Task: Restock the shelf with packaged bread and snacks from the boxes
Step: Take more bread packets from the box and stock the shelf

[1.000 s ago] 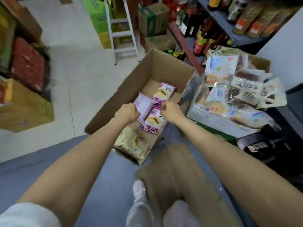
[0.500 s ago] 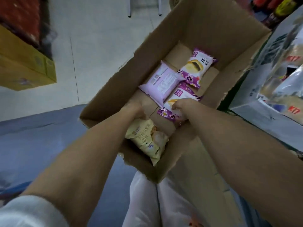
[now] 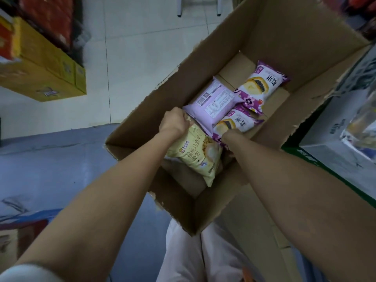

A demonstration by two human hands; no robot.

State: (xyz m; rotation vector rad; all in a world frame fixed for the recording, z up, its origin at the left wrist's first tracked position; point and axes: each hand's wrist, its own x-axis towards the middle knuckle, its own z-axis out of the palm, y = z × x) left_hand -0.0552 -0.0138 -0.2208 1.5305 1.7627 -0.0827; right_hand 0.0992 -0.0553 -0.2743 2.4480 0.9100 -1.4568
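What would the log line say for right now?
left hand: grips yellow bread packet | right hand: on purple bread packet, grip hidden | cardboard box: three purple packets inside

Pale tiled floor (image 3: 138, 58) under dim light, blue mat (image 3: 57, 159) nearer. Yellow cartons (image 3: 46, 64) stacked at left beside red packs (image 3: 48, 19). Metal ladder legs (image 3: 198, 9) at top.

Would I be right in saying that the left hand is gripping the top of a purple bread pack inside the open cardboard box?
Not quite: the head view shows the left hand gripping the top of the pale yellow bread pack, not a purple one. The rest holds; it is inside the open cardboard box, beside the purple packs.
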